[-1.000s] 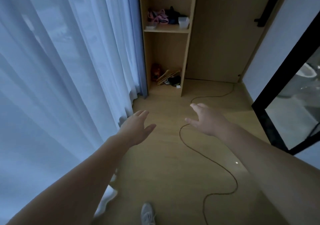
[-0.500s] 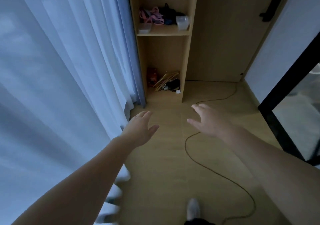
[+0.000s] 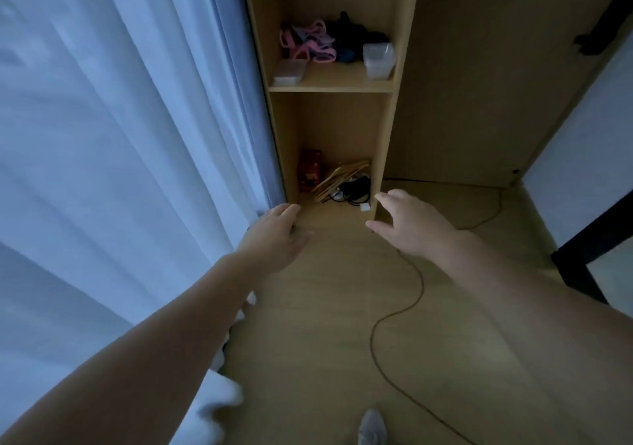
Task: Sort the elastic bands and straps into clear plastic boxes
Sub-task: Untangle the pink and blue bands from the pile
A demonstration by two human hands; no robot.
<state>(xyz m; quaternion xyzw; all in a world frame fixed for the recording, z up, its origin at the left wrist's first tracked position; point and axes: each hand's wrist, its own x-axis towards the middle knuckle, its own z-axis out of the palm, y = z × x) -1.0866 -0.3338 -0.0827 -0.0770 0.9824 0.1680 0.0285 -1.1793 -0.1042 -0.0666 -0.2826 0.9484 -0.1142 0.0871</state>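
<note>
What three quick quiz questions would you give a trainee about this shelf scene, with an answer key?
1. True or false: the left hand holds a strap.
2. Where does the pile of pink bands lie? A) on the floor, B) on the upper shelf, C) in the bottom compartment.
3. How many clear plastic boxes stand on that shelf?

Key
1. False. The left hand and the right hand are both open and empty.
2. B.
3. Two: a flat one at the front left and a taller one at the right.
</note>
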